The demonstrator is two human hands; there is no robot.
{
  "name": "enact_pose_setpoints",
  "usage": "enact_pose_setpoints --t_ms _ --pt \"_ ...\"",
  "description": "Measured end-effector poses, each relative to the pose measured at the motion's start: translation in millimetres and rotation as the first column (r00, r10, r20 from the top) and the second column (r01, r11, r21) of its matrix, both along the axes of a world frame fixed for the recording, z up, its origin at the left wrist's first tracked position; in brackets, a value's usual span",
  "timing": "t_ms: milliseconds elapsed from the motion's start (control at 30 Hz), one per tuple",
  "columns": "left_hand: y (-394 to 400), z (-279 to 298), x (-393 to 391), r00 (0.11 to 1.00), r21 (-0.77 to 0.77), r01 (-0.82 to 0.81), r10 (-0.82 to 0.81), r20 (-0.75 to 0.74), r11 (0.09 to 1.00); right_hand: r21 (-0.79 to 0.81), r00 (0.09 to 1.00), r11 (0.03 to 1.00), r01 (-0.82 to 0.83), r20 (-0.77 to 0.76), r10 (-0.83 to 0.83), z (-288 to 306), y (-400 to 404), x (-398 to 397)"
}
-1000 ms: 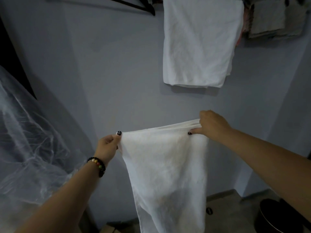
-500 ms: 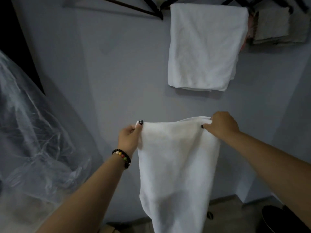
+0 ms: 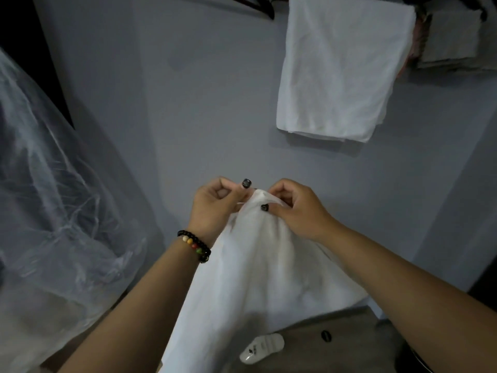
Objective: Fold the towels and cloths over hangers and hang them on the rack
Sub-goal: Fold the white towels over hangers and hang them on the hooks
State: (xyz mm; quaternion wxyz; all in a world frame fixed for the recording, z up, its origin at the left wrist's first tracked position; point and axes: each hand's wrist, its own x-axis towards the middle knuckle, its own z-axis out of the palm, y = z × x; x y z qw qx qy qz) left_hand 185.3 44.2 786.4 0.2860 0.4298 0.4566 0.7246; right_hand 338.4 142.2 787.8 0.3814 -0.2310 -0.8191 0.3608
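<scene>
A thin white cloth (image 3: 258,275) hangs in front of me, gathered at its top edge. My left hand (image 3: 215,205), with a beaded bracelet at the wrist, pinches the top on the left. My right hand (image 3: 298,208) pinches it just to the right, so both hands almost touch. The cloth drapes down between my forearms and bulges toward the right. Up on the wall a folded white towel (image 3: 341,68) hangs from a dark hanger on the rack (image 3: 258,8). Greyish folded cloths (image 3: 454,39) hang beside it at the top right.
A large clear plastic bag (image 3: 53,200) bulges at the left. The grey wall (image 3: 204,103) is straight ahead. On the floor below lie a white slipper (image 3: 262,348) and a small dark object (image 3: 326,335). A dark round shape shows at the bottom right corner.
My hands have come together from about a cloth's width apart, bringing the two top corners of the white cloth to meet. The view has tilted down a little.
</scene>
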Motion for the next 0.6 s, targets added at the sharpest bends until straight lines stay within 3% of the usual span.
enact_pose_setpoints --t_ms 67,200,300,400,500,600 --pt "-14.4 -16.1 -20.1 1.000 -0.002 0.017 -0.017 0.018 1.000 0.002 0.999 1.000 -0.014 -0.035 0.014 -6.6 -6.8 -13.2" --pt "-39.1 -92.5 -55.5 0.996 -0.137 0.014 -0.026 -0.090 0.990 0.007 0.994 0.994 -0.108 -0.031 0.108 -2.2 -16.8 -34.4" --pt "-56.7 -142.9 -63.3 0.999 -0.233 0.014 -0.024 -0.040 0.972 0.032 0.985 0.984 -0.174 0.021 0.173 8.5 -22.0 -45.8" --pt "-69.0 -171.0 -57.6 0.969 -0.274 -0.206 0.156 -0.191 0.939 0.039 0.972 0.973 -0.228 0.068 0.225 18.5 -24.8 -50.2" --pt "-74.4 -189.9 -50.1 0.803 -0.058 -0.447 0.372 -0.465 0.892 0.038 0.966 0.969 -0.246 0.097 0.241 27.5 -24.8 -49.4" --pt "-72.8 -206.8 -43.7 0.670 0.160 -0.401 0.408 -0.620 0.902 0.046 0.967 0.971 -0.234 0.118 0.227 35.6 -22.3 -43.3"
